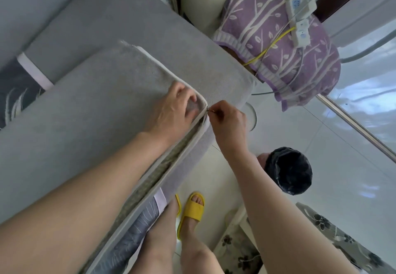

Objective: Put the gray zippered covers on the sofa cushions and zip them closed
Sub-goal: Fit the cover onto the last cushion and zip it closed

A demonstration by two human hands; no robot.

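Note:
A large sofa cushion in a gray zippered cover (90, 110) lies across the sofa in front of me. Its near side gapes open along the white zipper tape (171, 166), showing the inner padding. My left hand (171, 110) grips the cover's corner, fingers curled over the edge by the zipper. My right hand (227, 121) pinches the small metal zipper pull (208, 110) at that corner. Beyond the corner the zipper looks closed.
A second gray cushion (132, 27) lies behind the first. A purple patterned cloth (285, 55) with white power strips (300, 22) and a yellow cable sits at upper right. A black-lined bin (287, 170) stands on the white floor. My feet wear yellow slippers (192, 211).

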